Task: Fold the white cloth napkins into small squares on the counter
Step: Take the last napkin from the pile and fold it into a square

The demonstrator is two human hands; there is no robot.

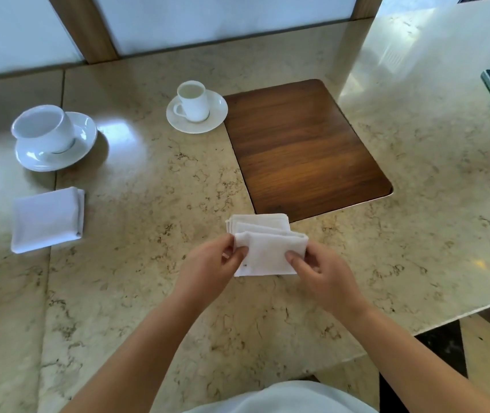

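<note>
Your 2 hands, left [212, 265] and right [316, 271], pinch the partly folded white cloth napkin [269, 253] at bench [148, 263] centre; 1 folded white square napkin [47, 219] lies far left.

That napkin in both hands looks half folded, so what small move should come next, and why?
Probably lay the raised flap down and press it flat. The left hand and right hand pinch the near fold of the white napkin, and its layers fan out unevenly at the far edge. The finished napkin, lying to the left on the counter, is already a flat, tidy square.
</note>
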